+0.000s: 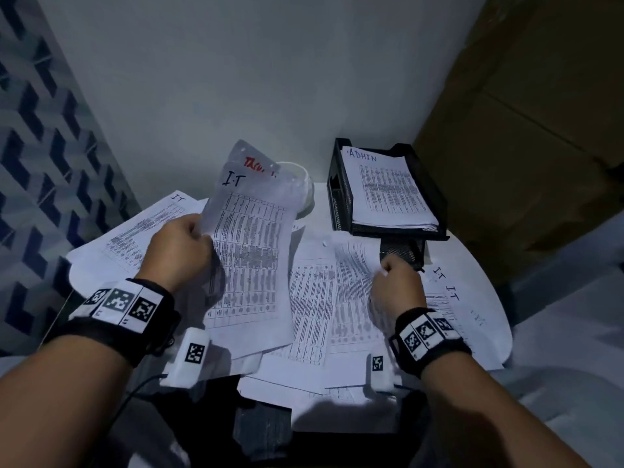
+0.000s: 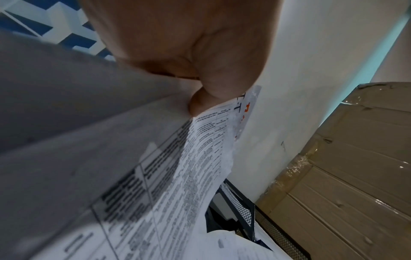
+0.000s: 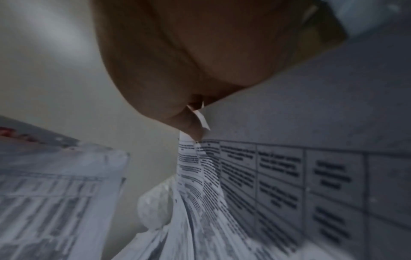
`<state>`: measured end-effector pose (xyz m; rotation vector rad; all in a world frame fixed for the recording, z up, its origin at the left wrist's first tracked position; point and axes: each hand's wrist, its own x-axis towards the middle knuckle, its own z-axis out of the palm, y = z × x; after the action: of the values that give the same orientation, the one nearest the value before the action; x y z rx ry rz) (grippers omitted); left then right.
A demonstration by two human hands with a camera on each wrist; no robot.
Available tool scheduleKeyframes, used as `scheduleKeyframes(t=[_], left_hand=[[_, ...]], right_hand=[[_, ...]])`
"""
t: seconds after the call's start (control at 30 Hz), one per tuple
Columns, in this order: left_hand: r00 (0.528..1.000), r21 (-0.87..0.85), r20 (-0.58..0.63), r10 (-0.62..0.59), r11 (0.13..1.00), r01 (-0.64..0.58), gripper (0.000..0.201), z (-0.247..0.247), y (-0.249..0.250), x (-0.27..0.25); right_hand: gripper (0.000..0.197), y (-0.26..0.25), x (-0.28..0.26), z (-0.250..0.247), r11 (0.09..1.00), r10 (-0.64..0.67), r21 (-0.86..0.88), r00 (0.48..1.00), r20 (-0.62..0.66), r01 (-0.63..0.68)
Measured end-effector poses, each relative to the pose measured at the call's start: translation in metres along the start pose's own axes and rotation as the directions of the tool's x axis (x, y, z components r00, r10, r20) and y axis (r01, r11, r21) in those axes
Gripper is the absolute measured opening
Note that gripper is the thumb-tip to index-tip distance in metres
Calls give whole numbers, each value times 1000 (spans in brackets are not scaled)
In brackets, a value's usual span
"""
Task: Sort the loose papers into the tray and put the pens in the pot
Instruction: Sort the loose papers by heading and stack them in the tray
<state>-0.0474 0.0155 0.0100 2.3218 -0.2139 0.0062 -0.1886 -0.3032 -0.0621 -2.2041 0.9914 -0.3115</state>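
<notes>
My left hand [image 1: 189, 238] pinches a small sheaf of printed sheets [image 1: 251, 251] marked "I-T" and lifts it off the table; the left wrist view shows thumb and finger [image 2: 198, 103] clamped on its edge [image 2: 200, 140]. My right hand [image 1: 393, 278] pinches the corner of another printed sheet [image 1: 351, 275] lying on the pile, seen close in the right wrist view [image 3: 200, 158]. A black mesh tray [image 1: 435, 197] at the back right holds a stack headed "ADMIN" [image 1: 388, 187]. A black mesh pot [image 1: 403, 249] stands in front of the tray. No pens are visible.
Loose printed papers [image 1: 135, 238] cover most of the round white table [image 1: 472, 251], some overhanging the near edge. A white bowl-like container [image 1: 304, 187] sits behind the lifted sheets. A large cardboard box [image 1: 540, 130] stands at the right, a wall [image 1: 236, 79] behind.
</notes>
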Motion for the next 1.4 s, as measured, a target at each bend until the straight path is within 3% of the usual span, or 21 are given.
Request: scheduleKeyframes(t=[0.07,0.13,0.23,0.33,0.43,0.57,0.73,0.83,0.9,0.97,1.07,1.17,1.23,1.4], left_hand=[[1000,41,-13,7,999,-7,14,0,0,4],[1000,66,-14,11,998,-10,15,0,0,6],[1000,74,-9,26,997,-25,16,1,0,6],[1000,49,-3,29,998,-28,20,3,2,3],[1000,-10,9,25,1000,-25,19,4,6,0],[997,-256,80,-13,966,33,21,10,16,-5],[971,-525,238,-8,840,136,24,17,32,-24],[950,-574,311,-12,794,198,34,19,35,-27],[912,-548,409,7,802,239,45,20,31,-27],[890,-458,454,33,866,201,46,21,26,-27],[928,-281,369,59,959,50,13,20,24,-26],[955,-105,294,38,994,-8,16,16,20,-19],[974,23,225,35,999,-42,20,11,14,-13],[991,91,136,4,996,-16,17,0,7,-6]], right_hand=[[20,-17,-5,-20,978,-145,-154,989,-26,140],[16,-32,-12,-44,953,-266,-167,962,-60,253],[11,-50,-11,-75,933,-360,-44,920,-152,358],[11,-66,-10,-100,901,-346,192,911,-226,389],[11,-72,-11,-105,815,-188,521,966,-178,254],[14,-61,-8,-80,691,-30,723,999,16,9],[21,-50,-17,-21,695,67,685,968,242,-219],[13,-48,-21,9,718,105,650,963,250,-247],[13,-48,-22,23,694,134,670,961,240,-264],[16,-50,-26,31,675,138,689,962,236,-266],[23,-45,-27,41,650,166,698,952,255,-300],[23,-30,-25,50,597,255,693,915,314,-404],[27,-14,-24,54,616,306,649,895,324,-445],[54,9,-26,64,656,345,511,822,453,-556]])
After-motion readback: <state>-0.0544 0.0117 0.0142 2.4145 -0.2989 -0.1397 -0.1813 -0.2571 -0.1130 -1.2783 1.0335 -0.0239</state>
